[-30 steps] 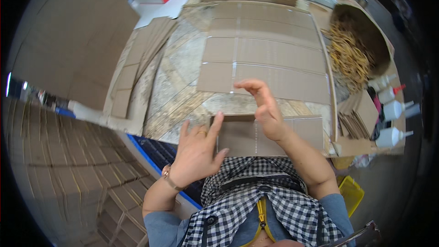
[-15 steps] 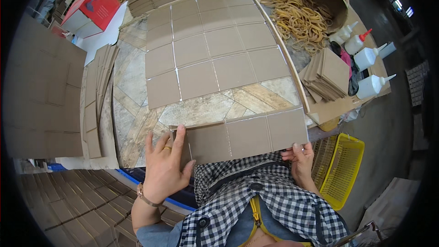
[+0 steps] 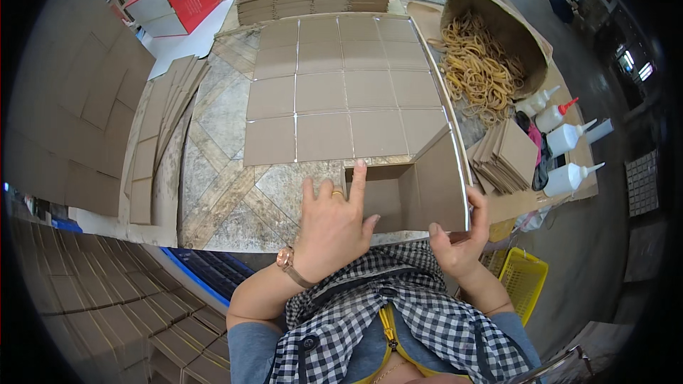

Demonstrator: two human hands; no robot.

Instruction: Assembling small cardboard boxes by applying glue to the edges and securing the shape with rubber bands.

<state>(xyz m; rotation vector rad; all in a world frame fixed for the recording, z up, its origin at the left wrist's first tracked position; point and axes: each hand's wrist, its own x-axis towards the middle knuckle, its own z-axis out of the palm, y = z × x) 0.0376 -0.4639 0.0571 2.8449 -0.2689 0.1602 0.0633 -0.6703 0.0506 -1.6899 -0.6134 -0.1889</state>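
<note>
Your folded cardboard piece [image 3: 388, 210] lies along the near edge of the table [image 3: 220, 213], its right panel [image 3: 435, 185] raised. If your right hand [image 3: 459, 245] lets that panel go early, it could spring flat; a tug toward you could drag the piece over the near edge. The whitish line [image 3: 460, 188] on the panel's rim, perhaps glue, could smear onto your fingers. Your left hand [image 3: 331, 224] is spread palm down over the piece's left end, index finger pointing toward the far edge; whether its thumb presses the cardboard is unclear. Your right hand pinches the panel's near corner between thumb and fingers, elbow bent.
</note>
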